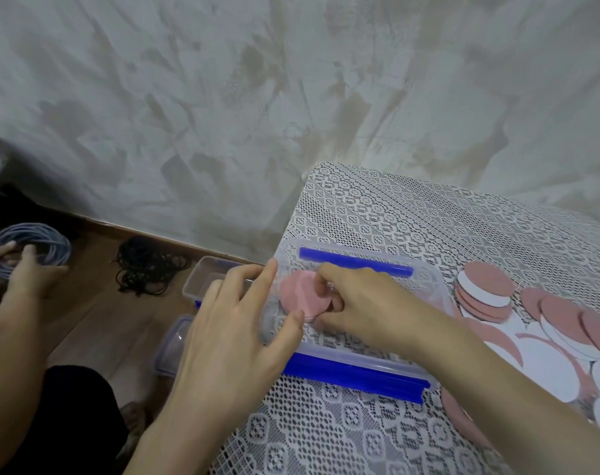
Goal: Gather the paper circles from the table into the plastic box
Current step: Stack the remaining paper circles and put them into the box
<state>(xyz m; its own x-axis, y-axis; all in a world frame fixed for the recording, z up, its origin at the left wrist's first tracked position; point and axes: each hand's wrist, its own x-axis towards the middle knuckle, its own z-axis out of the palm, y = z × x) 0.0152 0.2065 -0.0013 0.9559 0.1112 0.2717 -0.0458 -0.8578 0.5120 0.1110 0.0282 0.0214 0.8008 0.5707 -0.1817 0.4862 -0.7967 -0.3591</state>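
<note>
Your right hand (356,303) pinches the pink paper circles (296,296) inside the plastic box (343,352); lay them flat before releasing, while your left hand (233,334), fingers straight, steadies the rim.

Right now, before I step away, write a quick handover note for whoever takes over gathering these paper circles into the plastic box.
Left hand: open, fingers resting on the left end of the plastic box.
Right hand: grips a pink stack inside the box.
Done: that stack is in the box, not yet released.
Left: a small stack and a spread of pink and white circles lie on the table, right of the box.
</note>
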